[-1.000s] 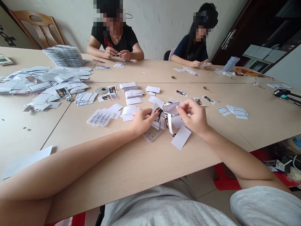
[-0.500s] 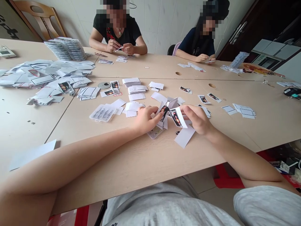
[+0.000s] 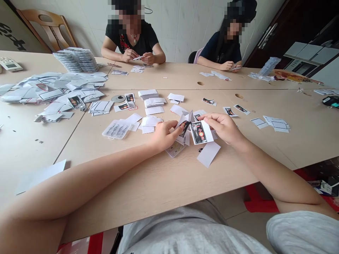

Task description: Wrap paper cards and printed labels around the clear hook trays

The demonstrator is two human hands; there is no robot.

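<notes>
My left hand (image 3: 166, 134) is closed on a black-printed card (image 3: 184, 129), thumb on top. My right hand (image 3: 221, 126) pinches the upper edge of a white card with a black and red label (image 3: 200, 133), its printed side facing up. The two cards meet or overlap between my hands; which one is in front there is hard to tell. Under them lie loose white cards and a clear plastic case (image 3: 176, 149), partly covered. A blank white card (image 3: 209, 154) rests on the table below my right hand.
Stacks of white cards (image 3: 151, 102) and a clear box (image 3: 117, 129) sit left of centre. A large card pile (image 3: 53, 88) and stacked clear boxes (image 3: 76, 59) are further left. Two people (image 3: 132, 42) (image 3: 222, 49) sit across the table (image 3: 148, 183), handling small items.
The labelled card at my right hand has turned to show its print more fully. My right hand has shifted slightly up and left, its fingers now at the card's top edge.
</notes>
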